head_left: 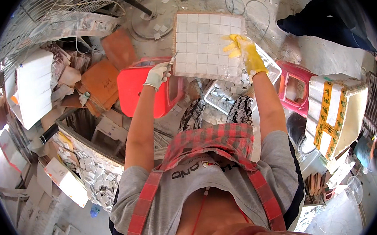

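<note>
A sheet of square white mosaic tiles (pixel 200 42) lies ahead of me, over the far part of a white plastic basket (pixel 278 74) that holds loose white tiles (pixel 224 92). My left hand (pixel 157 76), in a whitish glove, is closed at the sheet's left edge. From its fingers a thin, pointed metal tool sticks up; its exact kind is too small to make out. My right hand (pixel 246 53) wears a yellow rubber glove. Its fingers are spread and somewhat blurred over the right side of the sheet.
A red plastic stool (pixel 138 92) stands at my left, a pink one (pixel 298 88) at my right. Farther right is a taped white foam box (pixel 339 111). Broken tiles (pixel 98 174) and brown boards (pixel 101 82) pile up left. A person's dark-clothed leg (pixel 322 25) is at far right.
</note>
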